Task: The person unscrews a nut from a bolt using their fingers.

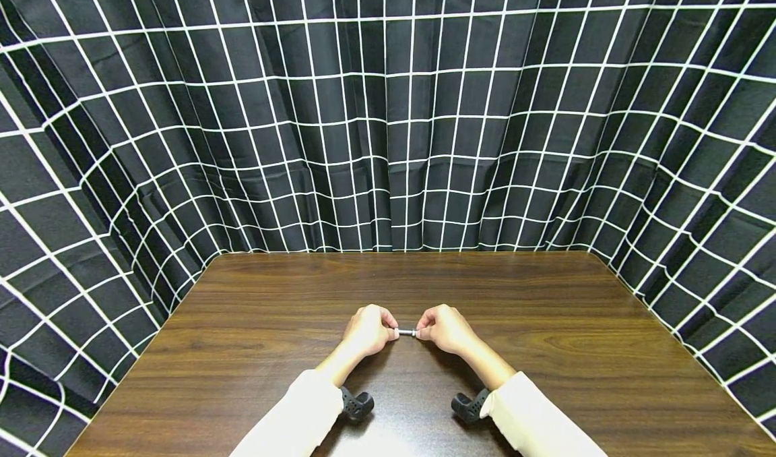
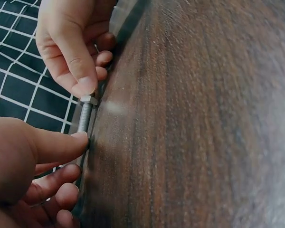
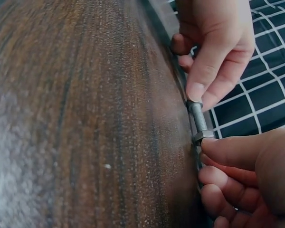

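A silver threaded bolt [image 1: 406,332] spans the gap between the two hands, low over the table. My left hand [image 1: 366,332] pinches one end of it between thumb and index finger. In the right wrist view, a wider end of the bolt [image 3: 199,116] shows under the left thumb. At the other end, a hex nut [image 3: 203,137] sits around the bolt, and my right hand [image 1: 447,329] pinches it with thumb and index finger. The threads between the fingertips are bare in the left wrist view. Fingertips partly hide both ends.
A brown wood-grain table [image 1: 273,295] lies beneath both hands. Black curtains with a white grid [image 1: 388,120] stand along its back and sides. Dark wrist straps [image 1: 358,405] hang by the pale sleeves [image 1: 297,416].
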A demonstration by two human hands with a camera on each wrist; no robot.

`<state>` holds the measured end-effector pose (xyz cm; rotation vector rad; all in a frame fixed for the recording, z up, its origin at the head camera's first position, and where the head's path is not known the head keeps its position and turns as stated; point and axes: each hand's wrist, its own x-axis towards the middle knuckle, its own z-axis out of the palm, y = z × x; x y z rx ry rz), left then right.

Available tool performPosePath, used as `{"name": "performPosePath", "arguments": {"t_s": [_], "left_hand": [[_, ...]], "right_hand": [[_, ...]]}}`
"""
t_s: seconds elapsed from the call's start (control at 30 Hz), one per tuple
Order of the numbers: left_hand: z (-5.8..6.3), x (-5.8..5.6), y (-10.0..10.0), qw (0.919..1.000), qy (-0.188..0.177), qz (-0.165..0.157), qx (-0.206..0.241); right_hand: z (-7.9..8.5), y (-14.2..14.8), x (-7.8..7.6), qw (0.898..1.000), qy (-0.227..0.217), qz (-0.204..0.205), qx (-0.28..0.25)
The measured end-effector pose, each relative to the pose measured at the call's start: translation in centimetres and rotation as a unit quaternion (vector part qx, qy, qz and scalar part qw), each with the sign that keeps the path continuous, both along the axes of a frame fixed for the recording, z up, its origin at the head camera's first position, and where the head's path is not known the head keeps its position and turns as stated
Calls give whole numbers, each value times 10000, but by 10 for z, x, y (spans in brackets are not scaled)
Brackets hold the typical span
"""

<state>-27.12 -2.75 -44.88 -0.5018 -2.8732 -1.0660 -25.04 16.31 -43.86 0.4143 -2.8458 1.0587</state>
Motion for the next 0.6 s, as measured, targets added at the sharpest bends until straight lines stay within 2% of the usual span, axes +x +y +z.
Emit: {"name": "performPosePath", "arguments": {"t_s": [0.13,0.23,0.4,0.6], "left_hand": [[0,-1,-1,9999,1,-27,121],[-1,-3,-3,9993,13,-57,362],[-4,-7,-4,9965,34,-77,837],[-3,-7,-7,9923,-18,-88,1238]], "right_hand": [[-3,2,-4,9996,-21,81,-275],[-5,3,-9,9975,-116,64,-689],[-6,3,-12,9886,-354,-86,-1460],[-5,-1,-11,9805,-373,-217,-1915]]}}
